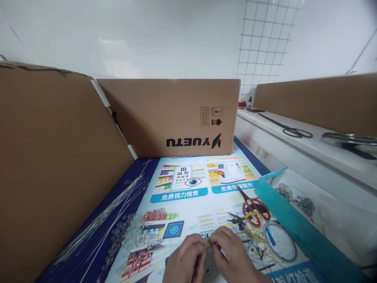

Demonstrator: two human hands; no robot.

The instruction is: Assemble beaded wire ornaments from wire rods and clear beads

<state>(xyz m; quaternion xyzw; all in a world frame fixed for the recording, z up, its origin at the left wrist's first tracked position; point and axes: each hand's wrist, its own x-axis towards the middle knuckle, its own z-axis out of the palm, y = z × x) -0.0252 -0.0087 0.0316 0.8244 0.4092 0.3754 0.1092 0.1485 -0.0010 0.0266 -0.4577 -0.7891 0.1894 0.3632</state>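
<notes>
Low in the middle of the head view, my left hand (186, 260) and my right hand (231, 253) meet with fingertips nearly touching. Both are closed in a pinch on a small yellowish piece (207, 244), mostly covered by the fingers; its kind is unclear. Left of my hands lie many clear beads (141, 237) in a loose spread. To the right are red-handled scissors (255, 211), yellow-handled pliers (250, 227) with dark jaws, and a coil of wire (281, 241) among loose wire ends.
A teal box (297, 224) with wire bundles (306, 205) and clear plastic stands at the right. Thin straight wires (106, 218) lie along the left. Cardboard panels (167, 114) wall off the back and left. On the white ledge rest black scissors (290, 129).
</notes>
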